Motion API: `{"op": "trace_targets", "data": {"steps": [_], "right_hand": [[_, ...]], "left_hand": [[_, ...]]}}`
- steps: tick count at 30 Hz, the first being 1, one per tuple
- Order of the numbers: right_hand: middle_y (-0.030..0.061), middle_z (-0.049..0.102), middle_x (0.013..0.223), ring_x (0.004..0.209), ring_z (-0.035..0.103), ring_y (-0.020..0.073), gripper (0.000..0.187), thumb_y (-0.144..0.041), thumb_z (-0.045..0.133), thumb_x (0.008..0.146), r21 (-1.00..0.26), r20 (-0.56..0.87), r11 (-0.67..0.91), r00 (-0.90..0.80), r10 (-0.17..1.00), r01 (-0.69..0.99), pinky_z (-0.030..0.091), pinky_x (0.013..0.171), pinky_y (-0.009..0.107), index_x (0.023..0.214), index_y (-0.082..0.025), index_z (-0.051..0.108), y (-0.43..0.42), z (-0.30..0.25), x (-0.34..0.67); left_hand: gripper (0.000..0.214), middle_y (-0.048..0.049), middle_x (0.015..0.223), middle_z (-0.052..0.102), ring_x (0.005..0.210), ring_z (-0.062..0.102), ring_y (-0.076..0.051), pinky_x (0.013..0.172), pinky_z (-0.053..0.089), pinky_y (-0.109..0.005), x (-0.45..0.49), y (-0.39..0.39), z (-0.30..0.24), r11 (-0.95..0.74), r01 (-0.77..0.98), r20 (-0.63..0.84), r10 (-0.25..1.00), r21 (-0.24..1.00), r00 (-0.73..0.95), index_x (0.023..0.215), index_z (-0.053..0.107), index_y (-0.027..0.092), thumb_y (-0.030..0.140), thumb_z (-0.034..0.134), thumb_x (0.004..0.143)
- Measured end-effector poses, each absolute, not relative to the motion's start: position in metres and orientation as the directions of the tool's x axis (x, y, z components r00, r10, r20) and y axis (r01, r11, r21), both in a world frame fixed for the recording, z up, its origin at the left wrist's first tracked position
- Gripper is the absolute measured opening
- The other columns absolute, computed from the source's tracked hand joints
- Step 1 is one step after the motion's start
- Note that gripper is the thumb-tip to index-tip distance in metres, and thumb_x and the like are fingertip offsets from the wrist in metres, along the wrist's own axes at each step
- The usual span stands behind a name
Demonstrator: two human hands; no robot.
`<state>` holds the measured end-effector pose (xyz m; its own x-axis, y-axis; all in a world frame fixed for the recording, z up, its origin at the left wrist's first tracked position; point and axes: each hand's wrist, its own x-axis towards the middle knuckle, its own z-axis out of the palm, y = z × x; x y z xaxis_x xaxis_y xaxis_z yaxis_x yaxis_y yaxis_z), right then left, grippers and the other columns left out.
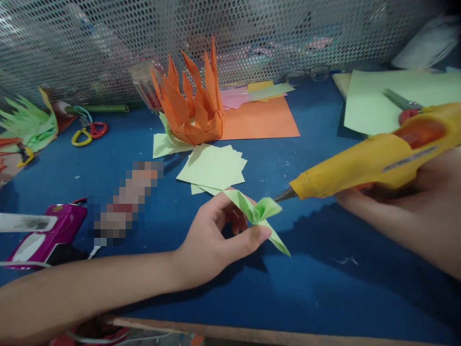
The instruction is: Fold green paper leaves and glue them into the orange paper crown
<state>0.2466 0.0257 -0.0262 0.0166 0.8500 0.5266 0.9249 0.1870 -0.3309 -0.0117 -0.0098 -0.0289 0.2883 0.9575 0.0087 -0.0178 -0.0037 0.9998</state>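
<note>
My left hand [219,230] pinches a folded light green paper piece [256,211] between thumb and fingers, a little above the blue table. The paper has several pointed arms spreading from a creased middle. My right hand [403,211] is wrapped round a yellow hot glue gun [353,168] at the right. Its dark metal nozzle points left, close to the upper right arm of the folded paper; whether they touch I cannot tell. Just behind my left hand lies a loose stack of pale green paper squares [216,166].
An orange folded-paper flower [194,110] stands beyond the squares, beside orange paper [259,120]. Green sheets [382,101] with scissors [406,105] lie back right. At left are more scissors [88,132], a purple device [50,235] with a cable, and green folded paper [27,125]. Perforated mesh [252,38] borders the back.
</note>
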Motion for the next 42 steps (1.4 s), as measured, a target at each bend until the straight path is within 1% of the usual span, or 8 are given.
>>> {"op": "trace_targets", "data": {"steps": [3, 7, 11, 15, 20, 24, 35, 42], "right_hand": [[0.0032, 0.060, 0.055, 0.052, 0.061, 0.0207, 0.034, -0.056, 0.061, 0.062, -0.437, 0.461, 0.135, 0.093, 0.882, 0.889, 0.044, 0.047, 0.034, 0.065, -0.023, 0.054, 0.025, -0.022, 0.243], [0.0039, 0.062, 0.060, 0.054, 0.062, 0.0219, 0.034, -0.056, 0.063, 0.059, -0.500, 0.438, 0.097, 0.155, 0.885, 0.861, 0.044, 0.047, 0.034, 0.065, -0.023, 0.054, 0.023, -0.017, 0.236], [0.0028, 0.059, 0.053, 0.048, 0.059, 0.0196, 0.031, -0.052, 0.062, 0.061, -0.432, 0.457, 0.144, 0.079, 0.886, 0.890, 0.042, 0.045, 0.032, 0.063, -0.023, 0.053, 0.020, -0.016, 0.238], [0.0026, 0.062, 0.056, 0.050, 0.060, 0.0202, 0.028, -0.051, 0.062, 0.066, -0.379, 0.498, 0.227, -0.009, 0.867, 0.897, 0.043, 0.046, 0.032, 0.068, -0.024, 0.054, 0.018, -0.017, 0.241], [0.0014, 0.056, 0.049, 0.045, 0.056, 0.0187, 0.029, -0.052, 0.060, 0.065, -0.376, 0.538, 0.221, 0.018, 0.842, 0.900, 0.039, 0.043, 0.031, 0.066, -0.024, 0.050, 0.021, -0.019, 0.240], [0.0010, 0.054, 0.046, 0.043, 0.055, 0.0182, 0.030, -0.052, 0.058, 0.065, -0.340, 0.525, 0.198, 0.010, 0.851, 0.919, 0.038, 0.042, 0.030, 0.063, -0.024, 0.049, 0.021, -0.022, 0.239], [-0.0006, 0.044, 0.038, 0.037, 0.046, 0.0149, 0.043, -0.063, 0.051, 0.066, -0.295, 0.539, 0.218, -0.026, 0.842, 0.930, 0.029, 0.039, 0.027, 0.052, -0.025, 0.038, 0.026, -0.020, 0.241], [-0.0005, 0.043, 0.034, 0.033, 0.047, 0.0159, 0.037, -0.056, 0.050, 0.065, -0.248, 0.576, 0.249, -0.064, 0.815, 0.936, 0.031, 0.037, 0.027, 0.048, -0.026, 0.034, 0.026, -0.019, 0.240]], "left_hand": [[0.024, 0.0011, 0.075, 0.058, 0.068, 0.054, -0.011, 0.062, 0.047, -0.022, -0.013, -0.008, -0.033, 0.056, -0.060, -0.038, 0.964, 0.997, 0.261, 0.082, 0.058, 0.020, 0.026, 0.080, 0.074], [0.027, 0.0011, 0.072, 0.062, 0.067, 0.060, -0.012, 0.060, 0.051, -0.021, -0.010, -0.006, -0.030, 0.134, -0.129, -0.099, 0.964, 0.983, 0.247, 0.082, 0.061, 0.020, 0.027, 0.084, 0.070], [0.032, 0.0008, 0.070, 0.067, 0.067, 0.066, -0.015, 0.060, 0.056, -0.024, -0.007, -0.004, -0.026, 0.223, -0.164, -0.181, 0.955, 0.961, 0.236, 0.081, 0.064, 0.019, 0.029, 0.088, 0.062], [0.030, 0.0001, 0.069, 0.070, 0.066, 0.069, -0.015, 0.062, 0.058, -0.024, -0.007, -0.004, -0.024, 0.220, -0.162, -0.180, 0.956, 0.962, 0.232, 0.074, 0.065, 0.017, 0.028, 0.089, 0.060], [0.026, 0.0004, 0.069, 0.073, 0.067, 0.071, -0.016, 0.067, 0.060, -0.026, -0.007, -0.004, -0.025, 0.231, -0.212, -0.174, 0.950, 0.949, 0.259, 0.074, 0.068, 0.017, 0.021, 0.089, 0.060], [0.024, 0.0025, 0.066, 0.072, 0.063, 0.069, -0.013, 0.062, 0.058, -0.021, -0.008, -0.004, -0.026, 0.225, -0.232, -0.159, 0.949, 0.946, 0.271, 0.074, 0.069, 0.018, 0.017, 0.089, 0.060], [0.028, 0.0015, 0.066, 0.069, 0.064, 0.068, -0.015, 0.061, 0.058, -0.025, -0.006, -0.002, -0.024, 0.220, -0.174, -0.168, 0.948, 0.960, 0.271, 0.074, 0.068, 0.018, 0.024, 0.090, 0.058], [0.029, 0.0025, 0.066, 0.065, 0.063, 0.066, -0.013, 0.062, 0.058, -0.023, -0.005, -0.001, -0.022, 0.202, -0.163, -0.152, 0.949, 0.966, 0.275, 0.071, 0.064, 0.016, 0.023, 0.090, 0.059]]}}
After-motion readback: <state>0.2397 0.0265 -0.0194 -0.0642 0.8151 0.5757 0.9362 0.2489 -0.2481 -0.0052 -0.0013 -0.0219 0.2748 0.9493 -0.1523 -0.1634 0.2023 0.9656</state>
